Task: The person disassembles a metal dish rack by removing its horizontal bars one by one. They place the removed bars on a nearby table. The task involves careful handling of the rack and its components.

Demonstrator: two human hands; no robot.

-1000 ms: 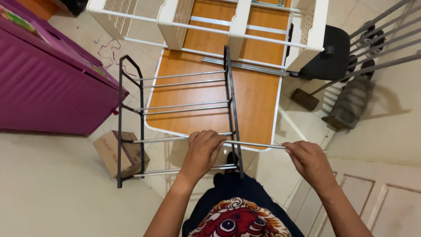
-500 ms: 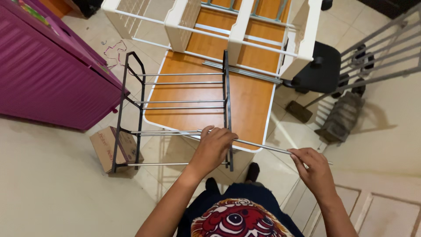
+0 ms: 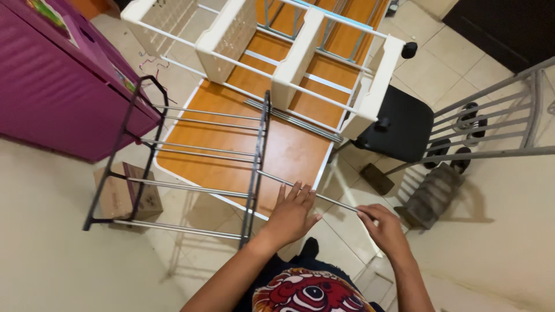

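A: How much room is there around the rack (image 3: 191, 167)?

B: Little. Its black side frames stand on the tile floor (image 3: 468, 63), and on the left a purple cabinet (image 3: 52, 86) sits just beside it, with a small cardboard box (image 3: 118, 193) under its near left corner. On the far side an orange board (image 3: 231, 144) with a white edge lies beneath the rack's rungs, and a white plastic shelf frame (image 3: 295, 63) lies across it. To the right there is a black chair seat (image 3: 404, 124) and a grey metal frame (image 3: 497, 127). The clearest floor is near, between the rack and the person.

A: And the hands?

B: The left hand (image 3: 292, 214) is open, fingers spread flat, resting on a thin metal rod (image 3: 324, 196) close to the rack's right post. The right hand (image 3: 384, 228) is closed around the rod's near right end, gripping it.

A: Where does the rod run?

B: From the right post, slanting to the near right, above the tiles.
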